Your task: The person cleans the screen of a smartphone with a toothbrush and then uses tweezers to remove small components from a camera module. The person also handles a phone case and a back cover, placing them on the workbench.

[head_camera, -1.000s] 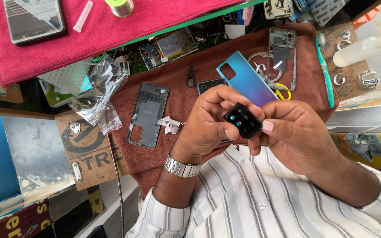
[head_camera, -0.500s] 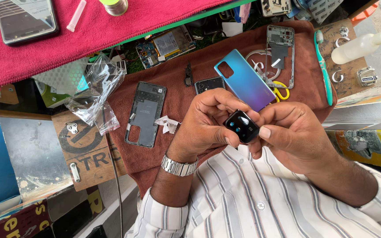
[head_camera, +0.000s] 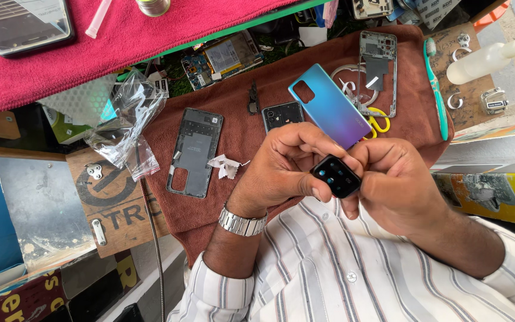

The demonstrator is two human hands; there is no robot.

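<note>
Black and glossy, a small square camera-lens cover sits pinched between 2 hands above a brown cloth mat. Left hand and right hand both curl closed around its edges, fingertips pressed on. An iridescent blue phone back panel lies just beyond the knuckles; a grey inner phone frame rests nearby.

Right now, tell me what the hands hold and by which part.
Both hands, left hand and right hand, pinch a small black camera cover by its opposite edges.
</note>
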